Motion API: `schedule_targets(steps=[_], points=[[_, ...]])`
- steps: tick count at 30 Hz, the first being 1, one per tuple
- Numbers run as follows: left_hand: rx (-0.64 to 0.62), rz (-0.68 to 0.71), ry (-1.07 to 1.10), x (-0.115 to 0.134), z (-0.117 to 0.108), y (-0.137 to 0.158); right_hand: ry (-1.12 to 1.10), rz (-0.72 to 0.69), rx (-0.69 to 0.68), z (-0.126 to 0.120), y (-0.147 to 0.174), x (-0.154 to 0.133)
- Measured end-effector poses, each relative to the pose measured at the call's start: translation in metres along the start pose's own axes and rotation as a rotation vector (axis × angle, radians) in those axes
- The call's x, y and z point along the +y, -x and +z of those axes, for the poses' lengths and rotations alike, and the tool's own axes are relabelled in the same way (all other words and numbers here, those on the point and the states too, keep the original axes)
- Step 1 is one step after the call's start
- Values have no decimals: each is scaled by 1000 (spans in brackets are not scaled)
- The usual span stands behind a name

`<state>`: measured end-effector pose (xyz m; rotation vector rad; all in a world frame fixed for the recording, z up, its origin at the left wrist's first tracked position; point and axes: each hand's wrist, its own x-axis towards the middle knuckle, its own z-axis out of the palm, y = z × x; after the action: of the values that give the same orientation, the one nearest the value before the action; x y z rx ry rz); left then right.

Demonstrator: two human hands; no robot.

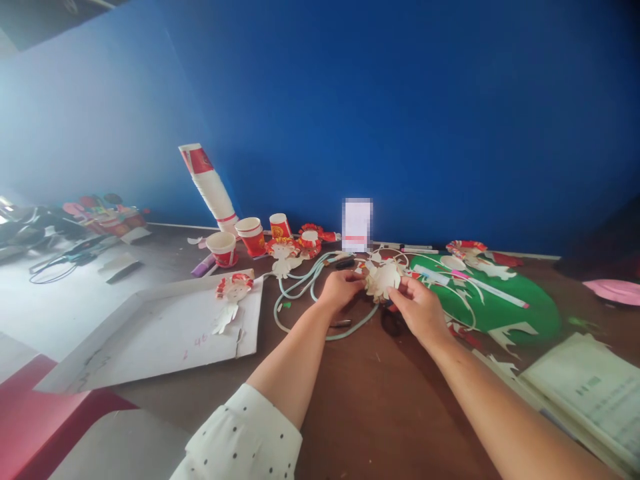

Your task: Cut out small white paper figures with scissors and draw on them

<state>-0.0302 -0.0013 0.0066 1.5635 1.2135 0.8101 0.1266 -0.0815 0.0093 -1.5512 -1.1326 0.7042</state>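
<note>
A pale paper cutout with a scalloped, flower-like edge (384, 279) is held up over the brown table between my two hands. My left hand (344, 291) is closed at its left edge, with the fingertips partly hidden. On the right edge, my right hand (417, 303) pinches the cutout between thumb and fingers. A dark loop, perhaps a scissors handle (392, 325), shows just below my right hand. Coiled pale cable (300, 279) lies left of and beneath the hands. Finished-looking red and white paper figures (283, 257) lie behind my left hand.
A white board (165, 340) at left carries another paper figure (233, 293). Red and white paper cups (221, 248) and a tall leaning cup stack (213, 190) stand near the blue partition (400, 120). Scraps and markers cover a green mat (537, 310); an open book (585, 387) lies right.
</note>
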Motion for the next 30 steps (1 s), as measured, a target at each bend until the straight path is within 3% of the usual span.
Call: schedule_targets(steps=[18, 30], points=[[-5, 44, -7, -3, 3, 0, 40, 24, 22, 0, -1, 2], [5, -18, 48, 0, 1, 1, 96, 0, 115, -5, 1, -4]])
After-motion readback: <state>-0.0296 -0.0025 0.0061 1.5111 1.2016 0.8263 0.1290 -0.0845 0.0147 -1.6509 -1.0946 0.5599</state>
